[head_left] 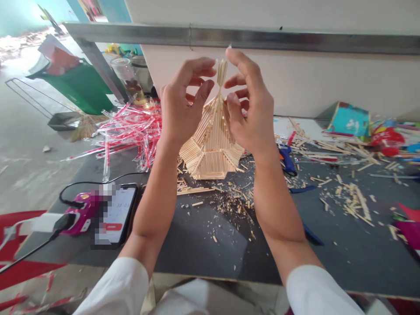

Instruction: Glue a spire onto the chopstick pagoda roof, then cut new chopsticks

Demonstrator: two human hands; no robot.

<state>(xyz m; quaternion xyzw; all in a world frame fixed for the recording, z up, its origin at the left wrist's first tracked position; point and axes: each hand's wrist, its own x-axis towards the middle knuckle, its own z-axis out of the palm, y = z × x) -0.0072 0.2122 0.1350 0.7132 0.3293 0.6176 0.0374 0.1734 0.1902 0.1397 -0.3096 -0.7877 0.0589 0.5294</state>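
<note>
Spire [222,72] of the stick roof [211,144], stood near the table's [203,245] far edge, is pinched by the right hand [251,107]; the half-open left hand [183,105] merely touches it. Gentle, even pressure seems called for.

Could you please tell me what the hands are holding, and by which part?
Both hold the stick model: the left hand against its left slope, the right hand against its right slope, with fingertips of both at the spire on top.

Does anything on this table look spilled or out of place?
Yes. Stick offcuts and splinters lie scattered across the dark table around the stick model, and red wrappers sprawl in a heap at its left.
</note>
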